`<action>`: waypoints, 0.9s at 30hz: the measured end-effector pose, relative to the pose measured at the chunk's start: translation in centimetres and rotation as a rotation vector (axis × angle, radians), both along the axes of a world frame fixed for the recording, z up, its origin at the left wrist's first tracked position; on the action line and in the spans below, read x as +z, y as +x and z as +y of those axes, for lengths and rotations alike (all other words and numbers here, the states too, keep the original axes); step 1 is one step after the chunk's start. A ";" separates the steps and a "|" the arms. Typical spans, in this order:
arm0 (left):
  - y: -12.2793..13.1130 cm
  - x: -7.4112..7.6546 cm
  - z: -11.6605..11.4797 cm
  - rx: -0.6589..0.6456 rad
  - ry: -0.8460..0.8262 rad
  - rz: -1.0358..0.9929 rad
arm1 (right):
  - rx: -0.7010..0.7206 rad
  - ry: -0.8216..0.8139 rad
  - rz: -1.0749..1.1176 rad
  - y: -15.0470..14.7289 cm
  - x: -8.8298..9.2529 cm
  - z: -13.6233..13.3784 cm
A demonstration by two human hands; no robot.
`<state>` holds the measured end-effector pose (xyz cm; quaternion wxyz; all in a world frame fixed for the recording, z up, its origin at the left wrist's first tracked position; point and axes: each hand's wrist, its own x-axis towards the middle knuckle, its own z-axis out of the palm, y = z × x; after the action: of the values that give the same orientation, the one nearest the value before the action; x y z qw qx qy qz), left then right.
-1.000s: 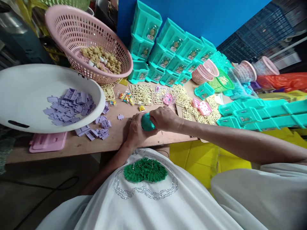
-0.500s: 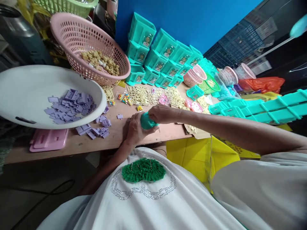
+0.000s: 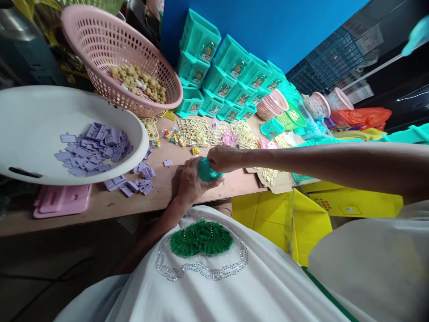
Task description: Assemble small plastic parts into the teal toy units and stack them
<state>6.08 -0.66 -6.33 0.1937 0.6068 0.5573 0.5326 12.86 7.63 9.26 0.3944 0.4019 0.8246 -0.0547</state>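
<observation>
While purple pieces (image 3: 146, 173) lie on the table (image 3: 161, 188) to its left, the person's left hand (image 3: 191, 182) wraps around a teal container (image 3: 208, 171), which sits between both hands. The right hand (image 3: 221, 158) is balled against the container, its grip hidden; pale plastic frames (image 3: 247, 136) lie just beyond that hand.

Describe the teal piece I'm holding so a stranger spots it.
From the blue panel, drop past the stacked teal bins to the near edge of the wooden table. There, the left hand cups the teal piece, the right hand touching it; unlike those bins, it's held.
</observation>
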 end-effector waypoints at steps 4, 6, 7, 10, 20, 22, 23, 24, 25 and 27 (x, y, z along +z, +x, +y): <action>-0.1 0.3 0.0 -0.002 -0.007 -0.005 | -0.001 0.002 -0.033 -0.5 0.2 -0.4; -0.1 0.4 0.0 -0.007 -0.013 -0.010 | -0.020 0.001 -0.035 -0.6 0.3 -0.6; -0.1 0.4 0.0 -0.010 -0.017 -0.013 | -0.029 -0.001 -0.038 -0.7 0.2 -0.6; -0.1 0.2 0.1 -0.014 -0.026 -0.010 | -0.042 -0.003 -0.043 -0.7 -0.1 -0.6; -0.2 0.3 -0.2 -0.026 -0.027 -0.015 | 0.006 -0.063 -0.028 -0.1 0.0 0.3; -0.2 0.3 -0.2 -0.036 -0.016 -0.014 | 0.026 -0.076 -0.021 0.3 0.5 0.4; -0.2 0.2 -0.2 -0.035 -0.009 -0.012 | 0.045 -0.062 -0.015 0.5 0.6 0.4; -0.2 0.2 -0.2 -0.032 -0.004 -0.012 | 0.067 -0.044 -0.012 0.6 0.7 0.4; -0.2 0.2 -0.2 -0.026 -0.002 -0.012 | 0.080 -0.042 -0.016 0.7 0.6 0.4; -0.3 0.2 -0.2 -0.012 -0.004 -0.015 | 0.070 -0.065 -0.029 0.9 0.4 0.3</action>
<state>5.82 -0.86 -6.18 0.2022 0.6058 0.5533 0.5347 13.72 7.94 9.69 0.4208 0.3607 0.8300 -0.0618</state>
